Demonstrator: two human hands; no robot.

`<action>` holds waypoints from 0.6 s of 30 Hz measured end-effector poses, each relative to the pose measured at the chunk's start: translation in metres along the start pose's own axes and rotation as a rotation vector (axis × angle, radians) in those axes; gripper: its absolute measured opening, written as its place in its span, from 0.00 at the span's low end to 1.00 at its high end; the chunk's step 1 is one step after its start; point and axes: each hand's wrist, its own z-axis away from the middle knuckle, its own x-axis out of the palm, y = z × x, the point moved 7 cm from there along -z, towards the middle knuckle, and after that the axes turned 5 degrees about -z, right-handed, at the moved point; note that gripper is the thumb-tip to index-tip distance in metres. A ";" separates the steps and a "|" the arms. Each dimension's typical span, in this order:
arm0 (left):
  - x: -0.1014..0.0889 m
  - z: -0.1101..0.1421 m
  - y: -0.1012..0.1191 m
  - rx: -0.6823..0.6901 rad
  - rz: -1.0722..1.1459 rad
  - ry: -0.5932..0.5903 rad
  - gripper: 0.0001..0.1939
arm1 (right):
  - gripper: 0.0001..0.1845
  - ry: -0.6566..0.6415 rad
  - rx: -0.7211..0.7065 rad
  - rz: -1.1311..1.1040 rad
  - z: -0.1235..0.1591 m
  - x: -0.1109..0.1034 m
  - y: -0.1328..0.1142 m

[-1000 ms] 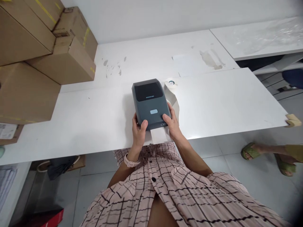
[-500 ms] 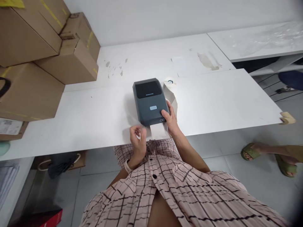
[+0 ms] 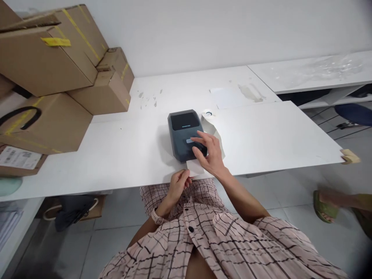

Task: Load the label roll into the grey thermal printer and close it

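A dark blue-grey label printer (image 3: 180, 146) lies on the white table, its black window toward the wall and a pale button on top. White label paper (image 3: 194, 168) sticks out of its front end toward me. My left hand (image 3: 178, 186) pinches the left corner of that paper at the table's edge. Over the printer's right front part is my right hand (image 3: 211, 153), fingers spread near the button; I cannot tell whether a fingertip touches it. Behind the printer's right side stands a small paper roll (image 3: 208, 114), with a strip of paper running along the printer.
Cardboard boxes (image 3: 46, 66) are stacked at the table's left end. A white sheet (image 3: 222, 97) lies near the wall. Clear plastic wrap (image 3: 328, 69) covers the right-hand shelf top. A padded table corner (image 3: 350, 155) juts out; another person's sandalled foot (image 3: 327, 205) is on the floor beyond.
My left hand has moved right and taken hold of the paper's corner. My right hand has let go of the printer's side and risen over its top. The view has tilted up slightly.
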 end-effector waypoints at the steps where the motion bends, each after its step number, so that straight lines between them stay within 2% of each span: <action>1: -0.011 0.001 -0.001 0.018 -0.012 0.068 0.26 | 0.31 -0.049 -0.046 0.052 -0.002 0.004 -0.006; 4: -0.045 0.004 0.011 0.114 -0.062 0.349 0.20 | 0.27 -0.122 -0.078 0.185 -0.004 0.014 -0.012; 6: -0.056 0.001 0.028 0.223 -0.095 0.458 0.18 | 0.23 -0.156 -0.056 0.213 -0.002 0.020 -0.012; 9: -0.050 -0.010 0.049 0.339 -0.100 0.434 0.27 | 0.22 -0.173 -0.038 0.159 0.004 0.020 -0.010; 12: -0.038 -0.021 0.056 0.350 -0.056 0.357 0.35 | 0.28 -0.044 0.044 0.008 0.012 0.003 0.000; 15: -0.034 -0.022 0.067 0.387 -0.048 0.336 0.35 | 0.31 0.064 0.229 -0.195 0.017 -0.013 0.021; 18: -0.041 -0.024 0.095 0.478 -0.048 0.353 0.34 | 0.34 0.048 0.313 -0.369 0.002 -0.018 0.031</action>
